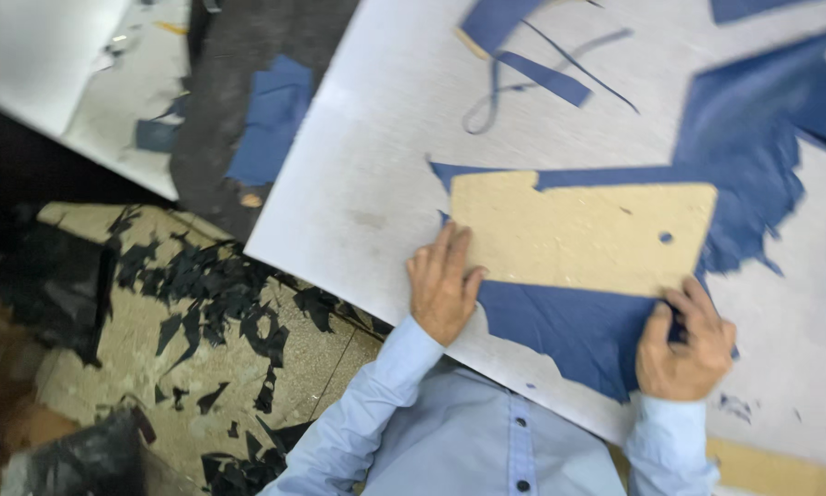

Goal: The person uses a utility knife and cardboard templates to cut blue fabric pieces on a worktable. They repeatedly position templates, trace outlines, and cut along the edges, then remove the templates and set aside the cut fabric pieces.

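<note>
Cardboard template [583,234], centre frame: judged light, stiff, best held at edges. Left hand [442,287] presses it flat, open; right hand [687,344] pinches limp blue fabric [569,335].

Workshop – cutting table [367,184], floor w/ dark offcuts [220,294].
</note>
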